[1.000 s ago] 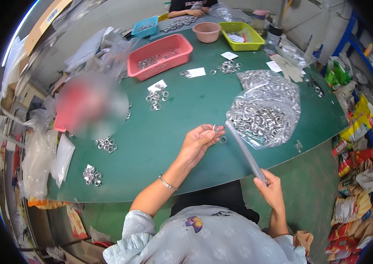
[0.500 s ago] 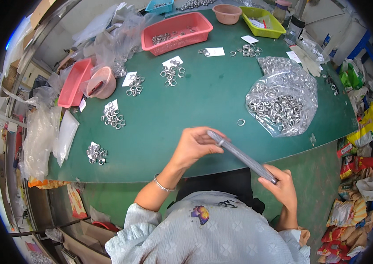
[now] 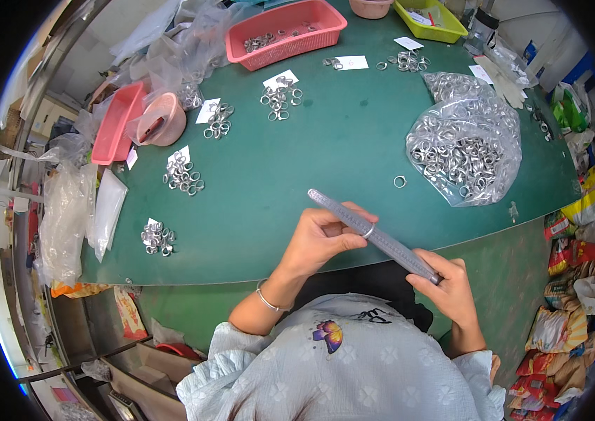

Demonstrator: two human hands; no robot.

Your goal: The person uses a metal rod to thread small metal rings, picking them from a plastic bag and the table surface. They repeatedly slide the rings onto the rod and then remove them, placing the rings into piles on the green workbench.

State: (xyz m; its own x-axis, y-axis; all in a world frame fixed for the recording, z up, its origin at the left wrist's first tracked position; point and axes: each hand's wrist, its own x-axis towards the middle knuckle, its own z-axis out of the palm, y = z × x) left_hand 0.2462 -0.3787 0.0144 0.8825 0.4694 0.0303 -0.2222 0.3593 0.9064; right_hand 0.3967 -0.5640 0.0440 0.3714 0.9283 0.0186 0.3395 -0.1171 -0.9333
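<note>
My right hand [image 3: 448,288] grips the thick end of a grey, tapered ring mandrel [image 3: 400,252] with graduated markings, held slanting with its thin end up and to the left. Around the mandrel's middle sits a silver ring [image 3: 370,231]. My left hand [image 3: 322,238] is closed on that ring, thumb in front and fingers behind the mandrel. A loose ring [image 3: 400,182] lies alone on the green table [image 3: 297,168]. Beyond it to the right, an open clear plastic bag [image 3: 508,133] holds a mass of similar rings.
Piles of rings [image 3: 185,175] lie beside white paper slips [image 3: 207,111] across the table's left and back. Pink baskets [image 3: 287,52], a pink bowl [image 3: 171,133], and a yellow-green basket [image 3: 445,29] line the edges. White gloves [image 3: 501,81] lie at the back right.
The ring has slid along the mandrel toward its thick end, with my left hand moving right alongside it. More of the thin end now shows past my fingers. The view has shifted slightly.
</note>
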